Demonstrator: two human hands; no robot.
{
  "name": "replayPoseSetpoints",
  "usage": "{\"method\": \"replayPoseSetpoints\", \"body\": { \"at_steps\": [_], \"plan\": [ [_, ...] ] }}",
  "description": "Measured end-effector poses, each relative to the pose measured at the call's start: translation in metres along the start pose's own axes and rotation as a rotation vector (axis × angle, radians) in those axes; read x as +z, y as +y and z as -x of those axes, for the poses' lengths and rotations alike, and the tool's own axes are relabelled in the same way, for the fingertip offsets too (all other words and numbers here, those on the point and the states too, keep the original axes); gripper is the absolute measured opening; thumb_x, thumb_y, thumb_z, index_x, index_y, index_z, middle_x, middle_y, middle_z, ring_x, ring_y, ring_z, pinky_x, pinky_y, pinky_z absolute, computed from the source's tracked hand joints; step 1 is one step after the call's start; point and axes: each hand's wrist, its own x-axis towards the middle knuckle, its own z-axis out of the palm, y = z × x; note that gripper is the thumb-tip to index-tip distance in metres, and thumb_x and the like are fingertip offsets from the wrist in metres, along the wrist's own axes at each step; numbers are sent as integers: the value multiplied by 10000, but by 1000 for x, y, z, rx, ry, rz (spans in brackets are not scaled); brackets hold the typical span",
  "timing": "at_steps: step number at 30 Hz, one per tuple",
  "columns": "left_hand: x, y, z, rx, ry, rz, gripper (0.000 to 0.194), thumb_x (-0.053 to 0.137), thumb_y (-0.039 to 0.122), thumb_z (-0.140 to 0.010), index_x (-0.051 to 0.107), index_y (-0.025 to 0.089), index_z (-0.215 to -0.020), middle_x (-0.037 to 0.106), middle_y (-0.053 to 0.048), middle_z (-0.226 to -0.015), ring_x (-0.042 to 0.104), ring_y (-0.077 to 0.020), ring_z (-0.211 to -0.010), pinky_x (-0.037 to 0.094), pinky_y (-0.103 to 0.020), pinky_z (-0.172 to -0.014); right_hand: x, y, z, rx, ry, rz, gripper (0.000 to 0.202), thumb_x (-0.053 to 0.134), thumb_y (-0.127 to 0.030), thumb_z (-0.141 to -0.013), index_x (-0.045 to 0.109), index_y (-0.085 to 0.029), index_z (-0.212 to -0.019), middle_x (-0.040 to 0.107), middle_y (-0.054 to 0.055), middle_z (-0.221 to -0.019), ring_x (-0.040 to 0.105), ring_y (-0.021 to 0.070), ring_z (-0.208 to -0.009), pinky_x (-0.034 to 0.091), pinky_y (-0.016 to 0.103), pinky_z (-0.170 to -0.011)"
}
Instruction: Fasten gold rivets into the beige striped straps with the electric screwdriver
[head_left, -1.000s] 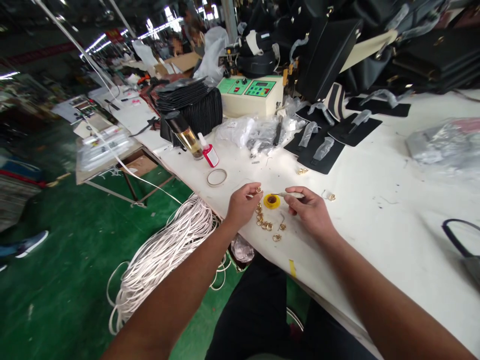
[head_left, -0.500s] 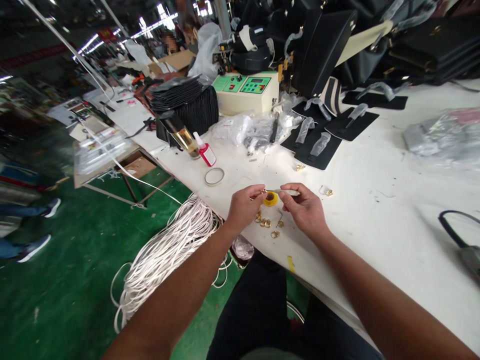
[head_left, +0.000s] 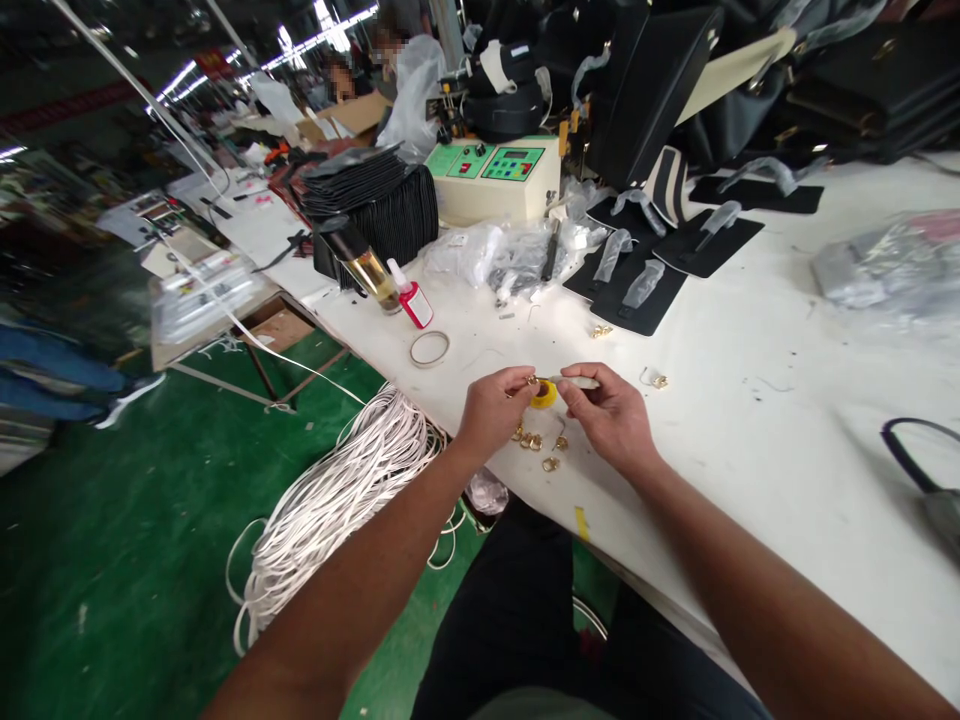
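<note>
My left hand (head_left: 491, 408) pinches a small gold metal piece (head_left: 532, 380) between thumb and fingertips. In my right hand (head_left: 609, 412) is a thin pale-handled tool (head_left: 579, 382), its tip pointing left at the gold piece. Just below the tip sits a yellow round container (head_left: 545, 395) on the white table (head_left: 720, 440). Several gold metal pieces (head_left: 531, 441) lie on the table between my wrists. Another gold piece (head_left: 659, 382) rests to the right of my right hand.
A ring (head_left: 429, 348), a red bottle (head_left: 415, 304) and a dark-capped bottle (head_left: 367, 272) stand or lie at the left. Behind are plastic bags (head_left: 480, 255), a control box (head_left: 491, 182) and black panels (head_left: 645, 300). White cord (head_left: 337, 500) is heaped beside the table.
Both hands keep their grips, nearly in place. The gold piece in my left hand has shifted slightly. At far left, a person's legs have moved to the right.
</note>
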Motion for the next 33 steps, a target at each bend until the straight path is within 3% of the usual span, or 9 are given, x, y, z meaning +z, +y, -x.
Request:
{"method": "replayPoseSetpoints", "body": {
  "at_steps": [11, 18, 21, 24, 27, 33],
  "plan": [
    [2, 0, 2, 9, 1, -31, 301, 770, 264, -860, 791, 214, -1157, 822, -73, -1083, 788, -236, -984, 637, -369, -949, 1, 1, 0, -15, 17, 49, 437, 714, -576, -871, 731, -195, -1084, 703, 17, -671, 630, 176, -561, 452, 291, -519],
    [0, 5, 5, 43, 2, -85, 299, 760, 260, -865, 791, 218, -1160, 824, -66, -1077, 788, -231, -974, 633, -375, -959, -4, 0, -3, 1, 115, 134, 450, 756, -626, -823, 776, -183, -905, 724, 33, -652, 648, 191, -570, 466, 310, -559],
    [-4, 9, 4, 69, -1, -119, 299, 743, 249, -876, 788, 210, -1169, 819, -70, -1104, 786, -226, -981, 629, -368, -965, -5, 0, -4, -12, 101, 109, 431, 740, -590, -849, 779, -189, -999, 698, 17, -629, 640, 188, -567, 474, 314, -563],
    [-9, 12, 3, 98, -4, -144, 297, 728, 227, -882, 785, 200, -1172, 817, -70, -1112, 784, -217, -977, 625, -355, -968, -4, 1, -3, -79, 39, 42, 391, 730, -529, -871, 767, -192, -1065, 734, 41, -766, 648, 177, -619, 490, 310, -581],
    [-14, 15, 3, 105, 3, -168, 292, 728, 216, -879, 786, 212, -1165, 822, -57, -1081, 782, -209, -959, 625, -345, -959, -2, 1, -2, -100, 5, -8, 350, 747, -501, -858, 771, -187, -1013, 765, 73, -948, 651, 162, -669, 509, 306, -612],
    [-26, 9, 5, 97, 49, -227, 288, 744, 288, -867, 789, 220, -1143, 821, -48, -1000, 764, -198, -896, 613, -335, -908, -8, -3, -2, -9, 59, -35, 358, 768, -524, -839, 768, -175, -921, 731, 32, -786, 620, 146, -591, 480, 289, -562]
  ]
}}
